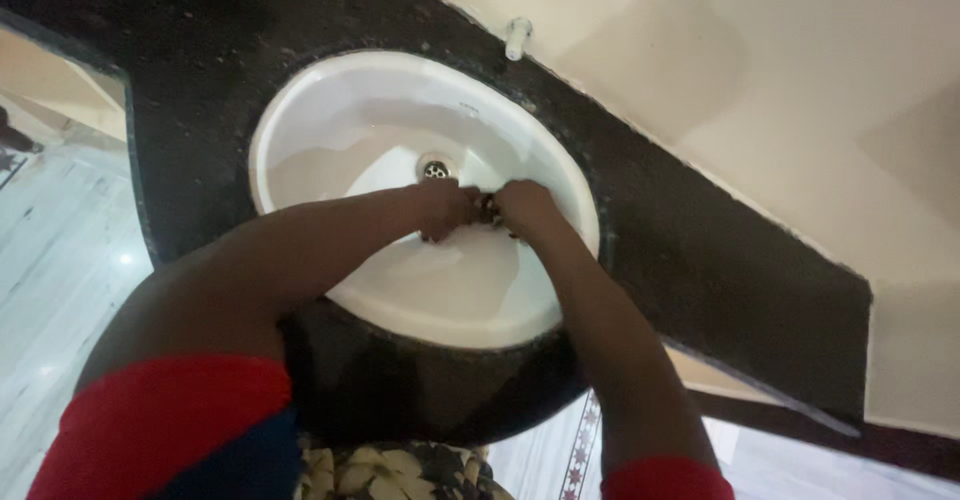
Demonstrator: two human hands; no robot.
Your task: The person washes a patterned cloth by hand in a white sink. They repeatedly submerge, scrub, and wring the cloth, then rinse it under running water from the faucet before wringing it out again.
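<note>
Left hand [440, 210], right hand [522, 208]: both pinching small dark object [488, 209] between them, over white basin [330, 110]; drain [436, 169] just beyond. Keep grip firm, clear of drain.

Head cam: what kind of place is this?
Likely a bathroom or washroom. A white oval basin with a metal drain is set in a dark speckled counter, with a small white tap at the wall; both hands meet over the basin.
</note>
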